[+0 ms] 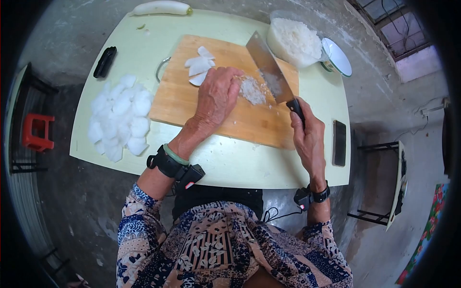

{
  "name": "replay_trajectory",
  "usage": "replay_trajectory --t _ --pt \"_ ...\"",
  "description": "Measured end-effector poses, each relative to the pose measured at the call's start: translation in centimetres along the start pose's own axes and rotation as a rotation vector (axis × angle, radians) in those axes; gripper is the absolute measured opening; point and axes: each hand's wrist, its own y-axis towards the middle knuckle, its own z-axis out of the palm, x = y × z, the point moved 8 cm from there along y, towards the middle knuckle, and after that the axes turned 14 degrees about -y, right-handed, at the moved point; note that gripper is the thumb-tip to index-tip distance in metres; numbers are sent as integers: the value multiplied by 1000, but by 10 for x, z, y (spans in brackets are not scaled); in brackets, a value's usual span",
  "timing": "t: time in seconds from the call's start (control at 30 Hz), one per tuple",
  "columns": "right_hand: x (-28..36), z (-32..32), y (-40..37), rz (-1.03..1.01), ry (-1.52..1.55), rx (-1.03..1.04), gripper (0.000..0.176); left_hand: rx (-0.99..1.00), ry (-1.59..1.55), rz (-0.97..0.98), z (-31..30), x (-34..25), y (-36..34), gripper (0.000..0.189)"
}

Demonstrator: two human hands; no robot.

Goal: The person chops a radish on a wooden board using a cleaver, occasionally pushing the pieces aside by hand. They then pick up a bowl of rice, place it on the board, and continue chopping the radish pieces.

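Observation:
My right hand (307,132) grips the black handle of a cleaver (272,67), its broad blade tilted over the wooden cutting board (230,126). Bits of white radish cling to the blade. Beside it lies a small heap of finely cut radish (253,91). My left hand (218,93) rests on the board left of that heap, with its fingers curled down and closed; whatever lies under them is hidden. Several thin white radish slices (199,63) are spread just beyond and left of this hand, the nearest partly behind it.
A pile of radish slices (120,115) covers the table's left side. A whole white radish (162,8) lies at the far edge. A tub of shredded radish (294,42) and a white bowl (337,57) stand at back right. A phone (339,143) and a black object (104,62) flank the board.

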Motion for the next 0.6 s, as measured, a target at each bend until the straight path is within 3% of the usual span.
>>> replay_trajectory --t 0.07,0.43,0.5,0.6 --pt "-1 14 1 -15 -73 143 32 9 -24 -28 0 1 0 18" --pt "10 5 -5 -46 25 20 32 -43 -18 -33 -5 4 3 20" --pt "8 14 -3 -28 -76 170 34 -71 -42 -28 -7 5 4 21" --pt "8 9 -6 -1 -7 133 33 -106 -56 -42 -13 8 6 22"
